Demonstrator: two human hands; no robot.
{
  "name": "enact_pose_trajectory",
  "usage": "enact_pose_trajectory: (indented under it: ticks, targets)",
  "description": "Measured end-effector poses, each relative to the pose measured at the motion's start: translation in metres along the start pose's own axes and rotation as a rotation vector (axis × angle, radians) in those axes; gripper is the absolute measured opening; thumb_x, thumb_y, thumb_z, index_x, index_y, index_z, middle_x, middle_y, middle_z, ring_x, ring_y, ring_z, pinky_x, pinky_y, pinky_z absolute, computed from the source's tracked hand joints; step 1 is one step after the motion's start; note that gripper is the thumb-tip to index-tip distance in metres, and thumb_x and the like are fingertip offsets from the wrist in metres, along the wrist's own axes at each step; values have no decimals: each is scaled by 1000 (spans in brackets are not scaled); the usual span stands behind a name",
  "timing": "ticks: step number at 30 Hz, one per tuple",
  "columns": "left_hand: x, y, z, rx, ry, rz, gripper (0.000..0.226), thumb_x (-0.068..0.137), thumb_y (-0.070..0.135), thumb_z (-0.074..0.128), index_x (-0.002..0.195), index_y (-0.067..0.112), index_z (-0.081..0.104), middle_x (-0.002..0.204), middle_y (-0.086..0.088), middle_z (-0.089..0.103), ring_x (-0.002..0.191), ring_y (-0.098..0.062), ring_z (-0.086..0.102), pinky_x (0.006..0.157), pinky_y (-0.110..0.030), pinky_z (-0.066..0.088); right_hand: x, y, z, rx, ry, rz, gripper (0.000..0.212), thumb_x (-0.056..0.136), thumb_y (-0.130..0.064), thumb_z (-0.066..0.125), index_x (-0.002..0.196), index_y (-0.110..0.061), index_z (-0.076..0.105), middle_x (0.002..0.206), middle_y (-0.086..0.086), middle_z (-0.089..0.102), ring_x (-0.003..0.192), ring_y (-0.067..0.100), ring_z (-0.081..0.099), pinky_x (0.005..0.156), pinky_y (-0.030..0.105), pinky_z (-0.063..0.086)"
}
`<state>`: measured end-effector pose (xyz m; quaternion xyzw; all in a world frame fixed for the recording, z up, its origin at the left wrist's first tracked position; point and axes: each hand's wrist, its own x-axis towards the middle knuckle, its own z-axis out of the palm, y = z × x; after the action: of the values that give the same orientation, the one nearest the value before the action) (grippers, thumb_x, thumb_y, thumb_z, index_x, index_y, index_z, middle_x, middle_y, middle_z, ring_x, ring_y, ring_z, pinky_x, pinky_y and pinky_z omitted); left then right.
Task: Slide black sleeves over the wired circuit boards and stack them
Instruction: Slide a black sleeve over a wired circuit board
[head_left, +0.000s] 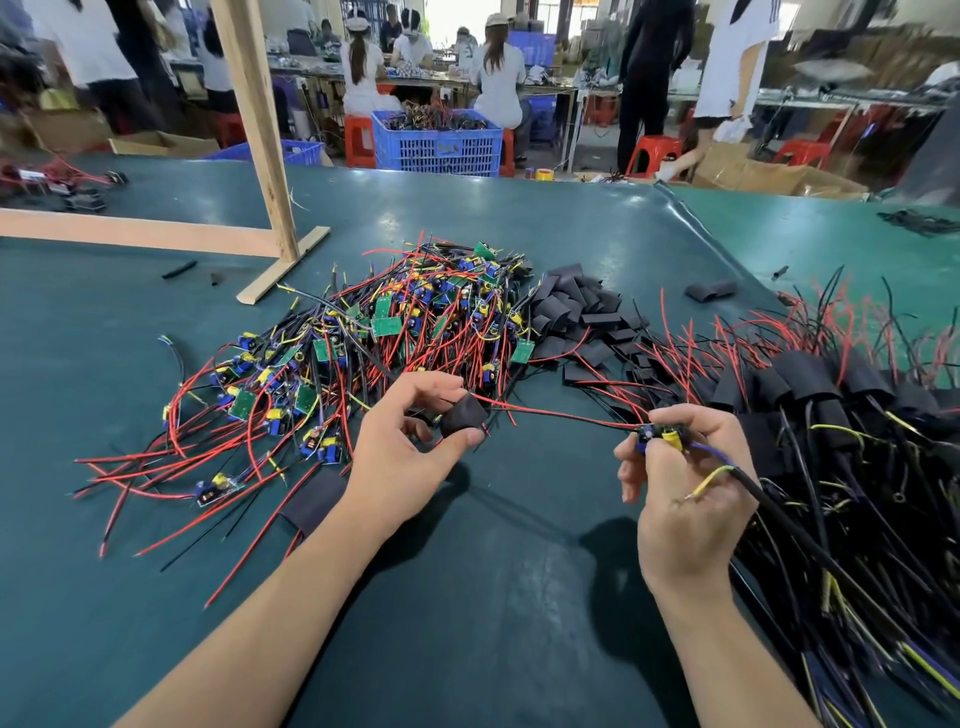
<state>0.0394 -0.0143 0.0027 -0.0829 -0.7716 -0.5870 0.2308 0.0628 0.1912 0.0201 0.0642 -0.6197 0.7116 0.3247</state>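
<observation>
the left hand (410, 441) pinched a black sleeve (464, 414) between thumb and curled fingers (441, 382), its red and black wires (566, 415) already threaded through, while the right hand (680, 478) held the small circuit board (658, 434) in its fingertips, both above the tabletop (519, 597). the sleeve looked light, soft and easily crushed flat, so it probably wanted a loose hold at its sides with the mouth kept open. the board looked stiff but delicate, best gripped by its edges; bare boards (363, 338) lay heaped behind, spare sleeves (582, 312) beside them, finished ones (810, 384) stacked right.
</observation>
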Motion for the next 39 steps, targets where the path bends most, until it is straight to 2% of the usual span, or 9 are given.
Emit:
enact_pose_trajectory:
  ticks: [3, 9, 16, 19, 22, 27, 31, 36, 39]
  targets:
    - [0, 0, 0, -17, 1, 1, 47, 71, -4, 83, 103, 25, 63, 95, 15, 69, 89, -7, 63, 69, -17, 43, 0, 2, 0, -13, 17, 29, 26, 77, 1, 44, 84, -21, 54, 60, 5, 63, 45, 17, 52, 39, 21, 38]
    - [0, 0, 0, -26, 12, 39, 45, 69, -5, 83, 103, 17, 64, 95, 15, 69, 86, -2, 61, 69, -15, 43, 2, 5, 1, -88, 82, 121, 22, 75, -8, 45, 82, -27, 54, 59, 4, 64, 44, 15, 52, 38, 23, 37]
    - [0, 0, 1, 6, 7, 50, 45, 70, -7, 82, 102, 19, 64, 97, 10, 68, 86, -1, 61, 68, -15, 43, 1, 3, 1, -88, 39, 175, 27, 74, -8, 45, 75, -33, 57, 58, 6, 63, 44, 16, 51, 37, 21, 35]
    - [-1, -1, 0, 62, 8, 71, 48, 70, -5, 83, 100, 27, 63, 99, 10, 68, 87, -3, 61, 70, -13, 43, 2, 3, 1, -72, 23, 221, 20, 75, -10, 47, 81, -27, 57, 58, 5, 64, 43, 15, 51, 36, 23, 37]
    - [-4, -2, -3, 180, -29, 99, 51, 72, 2, 83, 102, 37, 62, 105, 12, 67, 88, -5, 59, 79, -20, 45, 4, 3, -1, -45, -17, 277, 15, 76, -11, 49, 87, -18, 57, 59, 6, 64, 43, 15, 53, 36, 24, 41]
    - [-4, 0, -5, 330, -100, 252, 43, 74, 9, 82, 110, 23, 65, 109, 19, 62, 102, -6, 58, 91, -24, 44, 12, 5, -6, -74, -4, 325, 22, 89, 6, 49, 89, -14, 59, 58, 5, 65, 42, 14, 54, 36, 25, 43]
    - [-7, 5, -4, 372, -163, 330, 40, 74, 15, 82, 111, 18, 67, 109, 19, 63, 103, -8, 58, 94, -35, 45, 10, 3, -5, -9, -133, 378, 15, 96, 1, 52, 96, -10, 61, 64, 10, 69, 45, 17, 57, 39, 25, 45]
    - [-9, 8, 0, 394, -174, 388, 40, 73, 23, 81, 110, 22, 66, 107, 22, 62, 100, -3, 58, 93, -33, 39, 3, 5, -1, -96, -292, 371, 14, 96, -2, 56, 98, -14, 64, 71, 10, 72, 53, 17, 60, 41, 23, 46]
    - [-10, 8, 4, 416, -177, 435, 39, 74, 25, 82, 110, 22, 66, 107, 17, 67, 100, -7, 60, 90, -40, 41, -2, 5, 4, -102, -342, 366, 16, 95, -7, 61, 102, -20, 68, 80, 6, 75, 64, 18, 67, 44, 25, 49]
